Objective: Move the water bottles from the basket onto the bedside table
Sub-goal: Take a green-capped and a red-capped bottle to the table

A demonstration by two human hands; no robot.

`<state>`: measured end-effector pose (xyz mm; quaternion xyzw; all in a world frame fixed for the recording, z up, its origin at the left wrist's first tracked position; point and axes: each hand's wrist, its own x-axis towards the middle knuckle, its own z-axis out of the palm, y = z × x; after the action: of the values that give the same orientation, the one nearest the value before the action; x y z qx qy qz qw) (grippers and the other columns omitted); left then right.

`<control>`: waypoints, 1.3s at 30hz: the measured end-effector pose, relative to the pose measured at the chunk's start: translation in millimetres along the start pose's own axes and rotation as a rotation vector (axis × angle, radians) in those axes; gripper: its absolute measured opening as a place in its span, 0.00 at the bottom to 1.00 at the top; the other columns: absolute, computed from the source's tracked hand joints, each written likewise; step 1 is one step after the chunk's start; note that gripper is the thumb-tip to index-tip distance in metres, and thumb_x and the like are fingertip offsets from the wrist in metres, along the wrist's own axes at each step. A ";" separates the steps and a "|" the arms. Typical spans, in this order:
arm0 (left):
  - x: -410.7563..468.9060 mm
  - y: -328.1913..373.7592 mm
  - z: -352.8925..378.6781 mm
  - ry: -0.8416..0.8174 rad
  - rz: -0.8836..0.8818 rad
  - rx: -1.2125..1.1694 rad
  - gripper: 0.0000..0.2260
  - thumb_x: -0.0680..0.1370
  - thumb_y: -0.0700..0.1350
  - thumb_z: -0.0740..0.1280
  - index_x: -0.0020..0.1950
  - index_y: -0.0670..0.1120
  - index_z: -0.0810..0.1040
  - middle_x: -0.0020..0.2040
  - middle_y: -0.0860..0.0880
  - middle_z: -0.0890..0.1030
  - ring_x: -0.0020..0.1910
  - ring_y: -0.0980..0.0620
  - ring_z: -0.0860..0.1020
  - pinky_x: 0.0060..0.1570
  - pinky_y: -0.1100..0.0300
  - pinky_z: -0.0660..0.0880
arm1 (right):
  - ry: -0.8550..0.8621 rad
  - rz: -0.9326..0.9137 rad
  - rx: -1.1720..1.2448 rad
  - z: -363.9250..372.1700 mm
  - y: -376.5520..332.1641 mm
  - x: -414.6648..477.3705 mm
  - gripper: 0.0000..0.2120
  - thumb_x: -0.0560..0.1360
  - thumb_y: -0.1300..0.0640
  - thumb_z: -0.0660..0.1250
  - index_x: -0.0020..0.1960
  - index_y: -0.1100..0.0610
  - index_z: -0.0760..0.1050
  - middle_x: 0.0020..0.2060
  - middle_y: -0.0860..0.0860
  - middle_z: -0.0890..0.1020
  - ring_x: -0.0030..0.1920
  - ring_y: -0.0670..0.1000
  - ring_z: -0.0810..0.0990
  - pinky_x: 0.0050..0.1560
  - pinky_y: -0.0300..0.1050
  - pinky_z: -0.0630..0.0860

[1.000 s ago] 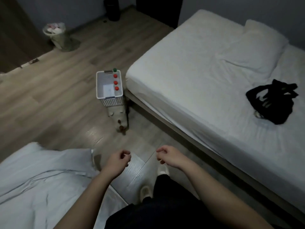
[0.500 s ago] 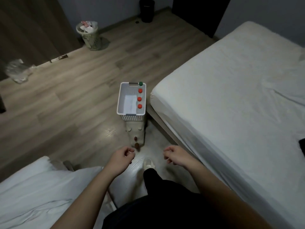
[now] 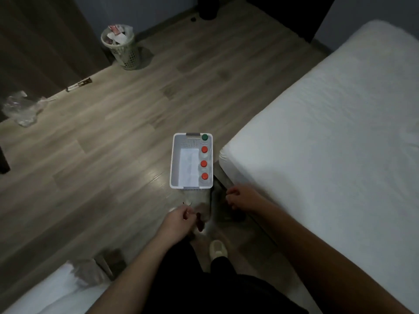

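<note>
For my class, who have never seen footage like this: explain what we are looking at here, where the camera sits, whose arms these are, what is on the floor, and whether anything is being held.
There is no machine here. A person wears one wide-angle camera on the head, which looks forward and down, so the two bare arms reaching in from the bottom are their own. The left hand and right hand are loosely curled and hold nothing. Ahead on the wooden floor stands a white basket. Four bottles stand along its right side: three with red caps and one with a green cap. A bed with a white sheet is beside it on the right. Further off are a waste bin full of rubbish and a crumpled clear plastic bag. No bedside table is in view.
</note>
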<state>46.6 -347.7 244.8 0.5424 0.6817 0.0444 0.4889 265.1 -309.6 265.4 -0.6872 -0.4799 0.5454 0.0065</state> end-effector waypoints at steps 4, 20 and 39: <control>73.2 20.6 -41.4 -0.100 0.084 0.163 0.07 0.76 0.47 0.65 0.52 0.47 0.79 0.45 0.50 0.79 0.43 0.51 0.77 0.44 0.61 0.71 | 0.025 0.051 -0.018 -8.6 -21.9 42.7 0.13 0.78 0.53 0.63 0.60 0.57 0.75 0.54 0.54 0.81 0.49 0.49 0.79 0.54 0.41 0.72; 400.8 59.0 -70.6 -0.331 0.309 0.520 0.24 0.77 0.46 0.65 0.71 0.45 0.63 0.60 0.44 0.76 0.53 0.47 0.76 0.53 0.56 0.71 | 0.244 0.316 0.350 26.0 -72.3 277.1 0.16 0.78 0.53 0.60 0.65 0.53 0.66 0.58 0.52 0.76 0.51 0.51 0.76 0.51 0.45 0.75; 542.9 49.0 -4.9 -0.410 0.847 0.957 0.19 0.74 0.53 0.66 0.64 0.55 0.70 0.49 0.48 0.81 0.44 0.48 0.79 0.35 0.60 0.67 | 0.350 0.274 0.159 49.5 -35.3 415.3 0.17 0.78 0.52 0.62 0.65 0.53 0.70 0.55 0.55 0.80 0.54 0.54 0.79 0.49 0.44 0.72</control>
<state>113.4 99.6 -59.5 0.9175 0.2478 -0.1787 0.2547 181.6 -39.1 -44.5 -0.8273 -0.3290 0.4500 0.0697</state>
